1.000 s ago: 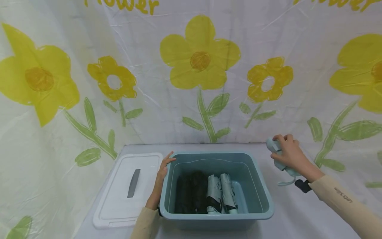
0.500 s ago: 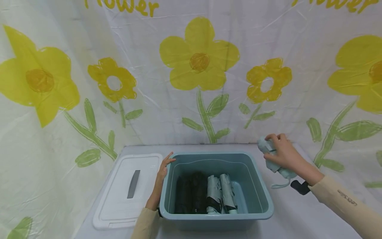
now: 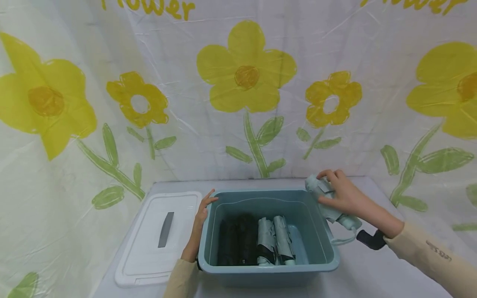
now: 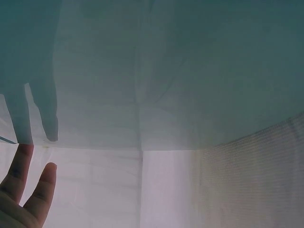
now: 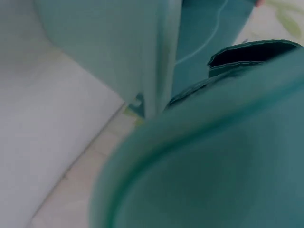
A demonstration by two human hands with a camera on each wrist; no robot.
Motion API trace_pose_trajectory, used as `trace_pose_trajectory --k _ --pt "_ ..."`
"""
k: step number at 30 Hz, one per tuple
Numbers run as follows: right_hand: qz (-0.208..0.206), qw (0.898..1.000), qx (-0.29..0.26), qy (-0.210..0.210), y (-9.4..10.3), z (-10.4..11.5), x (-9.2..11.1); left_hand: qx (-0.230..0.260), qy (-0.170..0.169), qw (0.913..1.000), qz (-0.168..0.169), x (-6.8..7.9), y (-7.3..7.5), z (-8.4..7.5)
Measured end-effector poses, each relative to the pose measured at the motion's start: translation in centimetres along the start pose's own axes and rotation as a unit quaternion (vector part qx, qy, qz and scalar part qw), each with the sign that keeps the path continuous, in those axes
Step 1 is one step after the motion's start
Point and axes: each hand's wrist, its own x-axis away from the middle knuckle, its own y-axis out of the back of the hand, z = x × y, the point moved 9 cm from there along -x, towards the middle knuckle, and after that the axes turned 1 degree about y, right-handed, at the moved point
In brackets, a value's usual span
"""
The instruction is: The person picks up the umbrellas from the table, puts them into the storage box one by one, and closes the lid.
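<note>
My right hand (image 3: 344,196) grips a folded pale teal umbrella (image 3: 328,212) with a wrist strap, tilted above the right rim of a teal plastic bin (image 3: 268,270). Up close in the right wrist view, the umbrella's rounded end (image 5: 213,166) fills the lower right, and the hand itself is out of sight there. At the bin's left side, my left hand (image 3: 202,210) rests against the rim with extended fingers (image 4: 45,190). Inside the bin lie two dark folded umbrellas (image 3: 246,240) on the left and two silvery-blue ones (image 3: 284,240) beside them.
A white lid (image 3: 145,240) with a grey handle (image 3: 165,229) lies left of the bin on the pale tabletop (image 3: 354,269). Behind the table hangs a curtain (image 3: 201,145) printed with yellow flowers. The bin's blue floor (image 3: 299,244) shows right of the silvery umbrellas.
My right hand has carried the teal umbrella leftward, from beside the bin to over its right rim. The left hand stays at the left rim.
</note>
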Motion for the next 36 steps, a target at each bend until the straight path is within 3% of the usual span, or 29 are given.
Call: trace_pose_trajectory --k 6,21,26,31,36 --pt "0.019 1.0 0.002 0.012 -0.9 1.8 0.1 0.01 0.009 0.9999 0.0 -1.4 -0.1 -1.6" --pt "0.085 0.995 0.04 0.022 -4.3 4.3 -0.4 0.005 0.017 0.9998 0.0 -0.4 -0.1 0.0" --pt "0.103 0.992 0.07 0.019 -5.3 4.7 -1.3 0.003 0.028 0.9996 -0.005 -0.8 0.2 -0.5" --pt "0.112 0.99 0.085 0.009 -6.5 4.9 -2.0 0.003 0.018 0.9998 -0.003 -1.3 0.2 -1.0" --pt "0.105 0.987 0.117 0.025 -7.3 5.7 -2.1 0.012 0.008 0.9999 0.002 -1.2 0.0 -1.1"
